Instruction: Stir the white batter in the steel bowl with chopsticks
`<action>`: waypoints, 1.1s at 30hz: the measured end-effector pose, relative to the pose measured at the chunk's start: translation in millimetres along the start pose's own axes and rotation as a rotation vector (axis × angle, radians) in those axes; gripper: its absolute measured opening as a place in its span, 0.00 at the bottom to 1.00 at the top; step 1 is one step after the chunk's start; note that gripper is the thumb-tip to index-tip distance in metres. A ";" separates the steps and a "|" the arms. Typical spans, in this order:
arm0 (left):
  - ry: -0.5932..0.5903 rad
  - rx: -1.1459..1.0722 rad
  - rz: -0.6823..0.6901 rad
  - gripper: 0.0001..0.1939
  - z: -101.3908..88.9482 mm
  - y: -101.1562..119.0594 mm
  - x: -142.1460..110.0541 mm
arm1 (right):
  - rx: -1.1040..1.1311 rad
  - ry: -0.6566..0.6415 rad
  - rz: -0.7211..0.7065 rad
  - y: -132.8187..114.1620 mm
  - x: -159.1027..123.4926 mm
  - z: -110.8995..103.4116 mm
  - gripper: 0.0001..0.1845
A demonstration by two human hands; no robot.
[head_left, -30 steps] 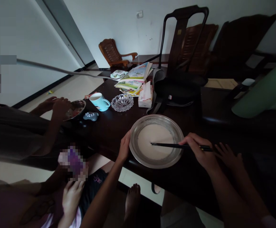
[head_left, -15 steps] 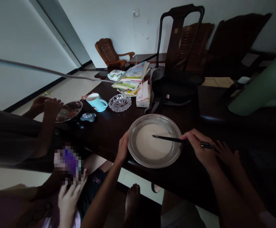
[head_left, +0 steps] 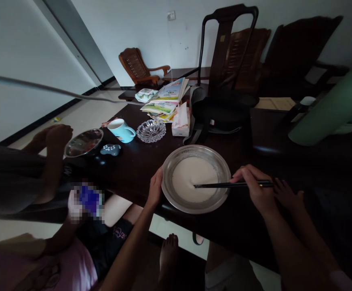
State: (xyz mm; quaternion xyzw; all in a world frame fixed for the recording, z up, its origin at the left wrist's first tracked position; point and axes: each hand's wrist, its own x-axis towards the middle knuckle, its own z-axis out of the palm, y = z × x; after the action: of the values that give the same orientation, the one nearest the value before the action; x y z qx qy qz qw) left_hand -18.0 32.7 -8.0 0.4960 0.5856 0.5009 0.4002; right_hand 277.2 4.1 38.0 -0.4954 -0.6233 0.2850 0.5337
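Note:
A wide metal bowl (head_left: pixel 167 190) of thin, off-white batter (head_left: pixel 186 178) rests on the dark table. My left hand (head_left: pixel 155 186) grips the bowl's left side, its far fingers hidden by the rim. In my right hand (head_left: pixel 256 186) is a pair of black chopsticks (head_left: pixel 213 185) with gold bands near the back end. Their tips dip into the batter near the middle, with a small ripple around them. Another person's hand (head_left: pixel 287 198) lies spread on the table just right of my right hand.
Beyond the bowl are a glass dish (head_left: pixel 151 131), a blue mug (head_left: pixel 121 130), a game controller (head_left: pixel 110 149), a tissue pack (head_left: pixel 181 121), booklets (head_left: pixel 166 99) and a black bag (head_left: pixel 224 115). At left, a person sits by a second metal bowl (head_left: pixel 85 142); another holds a blurred-out purple object.
The chopstick tips have moved down through the batter, nearer to me, and the shaft lies more level. My left hand stays on the bowl. A neighbour's lower hand has left view.

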 end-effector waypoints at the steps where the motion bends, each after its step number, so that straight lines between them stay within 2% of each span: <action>1: 0.001 0.004 0.004 0.26 0.1 0.3 0.1 | -0.018 -0.058 -0.022 -0.1 0.3 0.2 0.17; 3: 0.005 0.012 0.012 0.26 0.5 0.7 0.2 | -0.080 -0.107 -0.071 -0.3 0.9 0.4 0.14; 5: 0.008 0.012 0.015 0.26 0.9 0.6 0.3 | -0.109 -0.026 -0.082 0.3 1.0 -0.1 0.15; 8: 0.005 0.003 0.009 0.26 1.4 -0.1 0.3 | -0.028 0.113 -0.018 2.3 0.0 -1.7 0.18; 9: 0.006 0.001 0.004 0.26 1.6 -0.1 0.3 | 0.007 0.107 -0.001 2.8 -0.3 -2.1 0.18; 11: 0.010 0.001 -0.004 0.26 1.7 0.6 0.2 | 0.030 -0.001 0.000 2.8 -0.2 -2.2 0.17; 13: 0.016 0.011 -0.003 0.26 1.6 2.0 0.2 | -0.022 -0.110 -0.034 1.8 0.8 -1.2 0.15; 14: 0.018 0.019 0.001 0.26 1.6 2.7 0.3 | -0.058 -0.120 -0.051 1.1 1.5 -0.4 0.14; 16: 0.019 0.035 0.005 0.26 1.5 3.6 0.5 | -0.091 -0.031 -0.052 0.3 2.5 1.6 0.15; 18: 0.013 0.039 0.003 0.26 1.6 3.4 0.8 | -0.050 0.097 -0.001 1.2 2.3 2.3 0.18; 19: 0.007 0.035 0.004 0.26 1.6 3.0 1.0 | -0.017 0.120 0.032 2.5 1.8 1.2 0.19; 23: -0.003 0.027 0.005 0.27 2.1 1.8 1.2 | 0.014 -0.004 0.072 14.0 -2.1 -21.0 0.15; 26: 0.005 0.019 -0.008 0.26 2.3 2.8 0.7 | 0.023 -0.014 0.040 24.2 -5.1 -45.9 0.14; 28: 0.008 0.018 -0.009 0.26 2.3 3.7 0.2 | 0.021 0.006 0.010 26.8 -5.7 -50.9 0.14; 30: 0.009 0.017 -0.006 0.25 2.3 3.8 0.1 | 0.003 0.002 0.027 24.0 -4.2 -41.8 0.14; 33: 0.002 -0.002 -0.003 0.25 2.0 2.2 0.3 | 0.008 -0.013 0.020 12.9 0.6 -15.4 0.17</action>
State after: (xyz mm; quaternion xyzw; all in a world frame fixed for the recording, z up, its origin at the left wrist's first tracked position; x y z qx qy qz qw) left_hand -15.7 33.4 -6.1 0.4941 0.5864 0.5013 0.4009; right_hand 295.8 6.4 31.0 -0.4975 -0.6206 0.2961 0.5288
